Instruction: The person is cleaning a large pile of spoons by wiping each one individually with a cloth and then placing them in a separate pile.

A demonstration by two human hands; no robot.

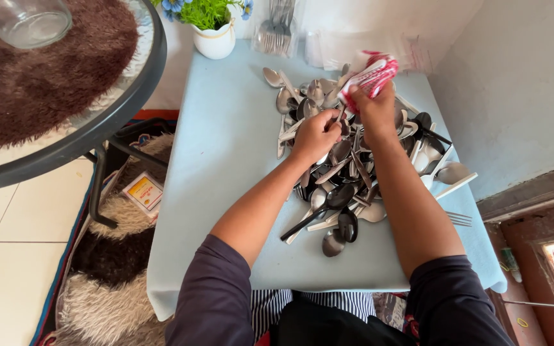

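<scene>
A heap of metal spoons and forks (347, 166) lies on a small table with a pale blue cover (226, 166). My left hand (315, 133) grips a piece of cutlery by its handle above the heap. My right hand (374, 102) holds a red and white cloth (370, 75), bunched around the other end of that piece. Both hands are close together at the far side of the heap. A single fork (460, 219) lies apart near the table's right edge.
A white pot with a green plant and blue flowers (214, 29) and a clear holder of forks (276, 29) stand at the table's far end. A round glass table (97, 128) with a glass jar (24, 20) stands to the left. Shaggy rugs lie below.
</scene>
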